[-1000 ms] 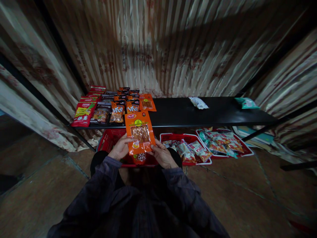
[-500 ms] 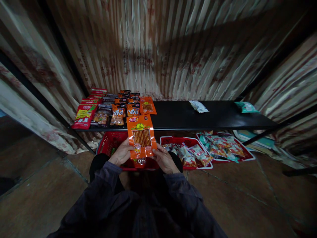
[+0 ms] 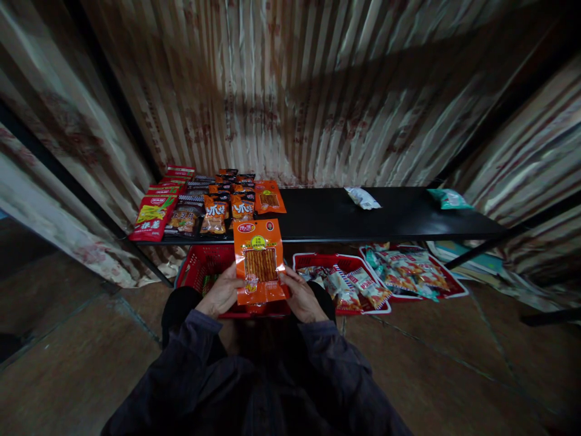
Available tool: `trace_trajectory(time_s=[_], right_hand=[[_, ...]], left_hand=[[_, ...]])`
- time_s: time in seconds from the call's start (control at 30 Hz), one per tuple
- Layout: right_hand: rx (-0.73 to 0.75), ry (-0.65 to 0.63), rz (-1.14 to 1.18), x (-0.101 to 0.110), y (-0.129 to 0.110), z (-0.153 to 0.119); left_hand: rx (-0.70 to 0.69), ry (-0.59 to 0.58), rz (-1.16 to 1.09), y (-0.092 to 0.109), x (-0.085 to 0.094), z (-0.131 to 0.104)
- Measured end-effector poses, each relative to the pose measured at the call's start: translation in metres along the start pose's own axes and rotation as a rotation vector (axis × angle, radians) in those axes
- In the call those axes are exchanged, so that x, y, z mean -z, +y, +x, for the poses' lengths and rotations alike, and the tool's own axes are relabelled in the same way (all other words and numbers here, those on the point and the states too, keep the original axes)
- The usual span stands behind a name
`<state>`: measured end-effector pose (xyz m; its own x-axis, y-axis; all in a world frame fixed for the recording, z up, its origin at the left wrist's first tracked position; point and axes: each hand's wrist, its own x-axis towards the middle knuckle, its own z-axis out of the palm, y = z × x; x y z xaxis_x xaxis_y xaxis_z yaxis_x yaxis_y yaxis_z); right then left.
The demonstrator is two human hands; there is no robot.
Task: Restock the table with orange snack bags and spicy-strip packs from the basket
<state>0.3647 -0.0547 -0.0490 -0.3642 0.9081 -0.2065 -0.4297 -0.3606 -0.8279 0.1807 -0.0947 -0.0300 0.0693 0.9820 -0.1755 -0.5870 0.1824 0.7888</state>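
Observation:
Between my two hands I hold an orange snack packet point(image 3: 259, 261) with a clear window showing brown strips. My left hand point(image 3: 223, 292) pinches its lower left edge, and my right hand point(image 3: 301, 295) grips the lower right edge. The packet is over a red basket point(image 3: 195, 266) and in front of the black shelf point(image 3: 318, 212). A similar orange packet point(image 3: 269, 197) lies on the shelf, right of the orange-and-black snack bags point(image 3: 215, 213). Most of the basket's contents are hidden by my hands and the packet.
Red bags point(image 3: 154, 213) and dark brown bags point(image 3: 183, 216) stand in rows at the shelf's left. A white packet point(image 3: 362, 198) and a teal packet point(image 3: 448, 198) lie farther right. Below are a middle basket point(image 3: 313, 261) and a right basket point(image 3: 456, 288), both holding snack bags.
The orange packet has dropped slightly toward me and tilted, with both hands still on it. The lower packet part that hung beneath it no longer shows as clearly.

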Motion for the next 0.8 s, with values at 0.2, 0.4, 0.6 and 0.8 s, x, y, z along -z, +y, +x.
trace_trajectory(time_s=[0.2,0.4,0.6,0.8], right_hand=[[-0.015,0.025,0.033,-0.003,0.001,0.001],[0.017,0.022,0.037,-0.004,0.004,0.001],[-0.006,0.031,0.078,-0.006,0.003,-0.002],[-0.016,0.095,0.142,-0.004,0.002,-0.002]], left_hand=[[0.013,0.014,0.007,0.002,-0.005,-0.004],[0.030,0.026,0.000,0.005,-0.011,-0.008],[-0.010,0.074,0.042,0.004,-0.016,-0.007],[-0.126,0.126,0.103,0.003,-0.018,-0.002]])
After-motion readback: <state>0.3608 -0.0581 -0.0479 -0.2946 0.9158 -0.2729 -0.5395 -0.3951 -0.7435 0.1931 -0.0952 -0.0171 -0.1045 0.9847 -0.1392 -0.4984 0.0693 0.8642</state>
